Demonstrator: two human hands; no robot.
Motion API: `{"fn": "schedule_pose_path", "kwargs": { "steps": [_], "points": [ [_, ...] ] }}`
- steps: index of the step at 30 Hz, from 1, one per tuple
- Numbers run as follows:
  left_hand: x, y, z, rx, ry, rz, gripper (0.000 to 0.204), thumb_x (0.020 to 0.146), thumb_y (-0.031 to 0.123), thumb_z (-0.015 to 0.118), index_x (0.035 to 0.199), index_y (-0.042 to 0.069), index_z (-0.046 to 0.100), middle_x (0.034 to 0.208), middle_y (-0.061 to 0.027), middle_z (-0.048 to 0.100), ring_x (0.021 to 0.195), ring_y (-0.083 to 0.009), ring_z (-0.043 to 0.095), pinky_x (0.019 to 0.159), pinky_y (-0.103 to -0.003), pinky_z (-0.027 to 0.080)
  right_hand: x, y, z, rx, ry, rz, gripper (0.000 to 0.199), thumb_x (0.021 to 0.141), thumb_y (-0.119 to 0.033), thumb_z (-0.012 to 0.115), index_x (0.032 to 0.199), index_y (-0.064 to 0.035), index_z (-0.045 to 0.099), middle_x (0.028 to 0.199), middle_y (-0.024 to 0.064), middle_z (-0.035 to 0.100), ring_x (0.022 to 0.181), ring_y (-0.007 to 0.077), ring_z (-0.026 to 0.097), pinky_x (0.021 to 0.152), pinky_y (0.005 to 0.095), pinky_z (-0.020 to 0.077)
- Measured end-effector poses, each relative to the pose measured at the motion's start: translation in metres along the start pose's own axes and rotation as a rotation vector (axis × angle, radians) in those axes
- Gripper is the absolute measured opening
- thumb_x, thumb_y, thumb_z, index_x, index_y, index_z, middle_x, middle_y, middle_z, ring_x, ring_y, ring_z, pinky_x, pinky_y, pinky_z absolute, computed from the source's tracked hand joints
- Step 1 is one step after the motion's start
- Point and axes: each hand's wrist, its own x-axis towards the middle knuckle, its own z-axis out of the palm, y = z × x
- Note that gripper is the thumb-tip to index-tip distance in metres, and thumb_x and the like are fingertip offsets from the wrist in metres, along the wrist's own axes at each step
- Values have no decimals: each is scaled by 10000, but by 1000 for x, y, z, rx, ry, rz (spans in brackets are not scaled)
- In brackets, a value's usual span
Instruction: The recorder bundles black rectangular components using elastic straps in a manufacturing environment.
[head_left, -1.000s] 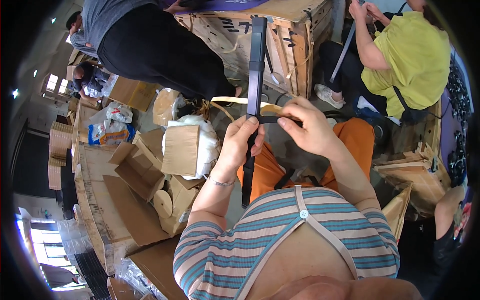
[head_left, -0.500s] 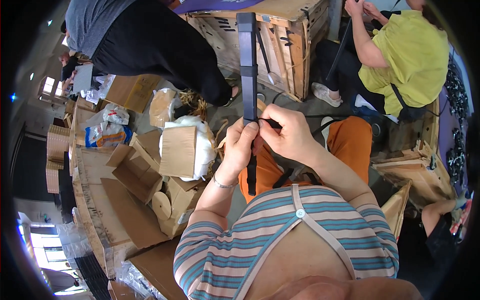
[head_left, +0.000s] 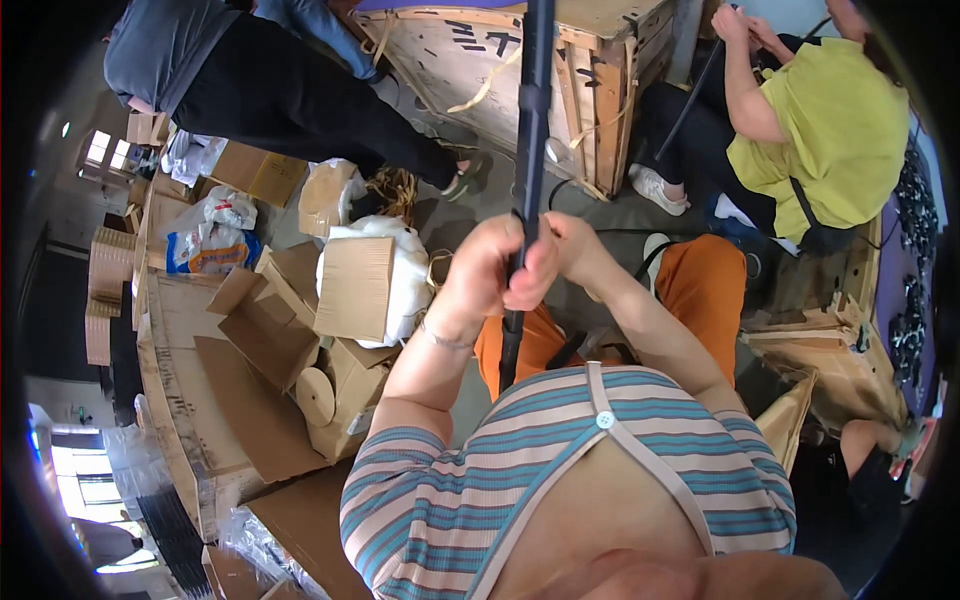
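I hold a long black rod [head_left: 531,120] upright in front of me. My left hand [head_left: 487,270] is wrapped around it at mid-length. My right hand [head_left: 563,248] presses against the rod right beside the left, fingers curled around it. The rod's upper end runs out of the top of the view, and its lower end drops between my orange-trousered knees [head_left: 705,285]. A thin black cable [head_left: 620,232] runs sideways behind my hands.
A wooden crate [head_left: 590,70] stands just ahead. To my left lie open cardboard boxes [head_left: 350,290], a white bag [head_left: 405,260] and a wooden pallet [head_left: 180,330]. One person in black trousers [head_left: 300,95] stands at upper left; another in a yellow shirt [head_left: 820,140] sits at upper right handling a dark rod.
The rod has gone from slightly tilted to nearly vertical. My hands have closed together around it, the right hand sliding in against the left.
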Motion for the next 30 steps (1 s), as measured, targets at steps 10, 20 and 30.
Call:
{"fn": "schedule_pose_path", "kwargs": {
  "steps": [10,20,30],
  "points": [
    [11,3,-36,-291,-147,-27,446,894,432,427,621,80,395,467,2,341,359,-98,314,292,-222,254,0,-54,-34,464,-18,252,170,907,-200,504,884,-40,558,690,-61,442,586,21,361,513,184,299],
    [25,-9,-41,154,390,-126,399,883,270,495,549,135,323,384,4,309,303,-116,316,293,-241,247,10,-62,-49,499,31,86,134,863,-136,583,909,-12,562,795,-38,528,729,27,463,642,168,370],
    [61,30,-74,799,683,-219,297,813,184,537,559,62,444,420,-27,431,325,-113,400,313,-251,300,28,2,-87,381,154,311,96,847,-123,580,834,-28,576,722,-45,520,645,31,440,567,176,334]
  ]
}}
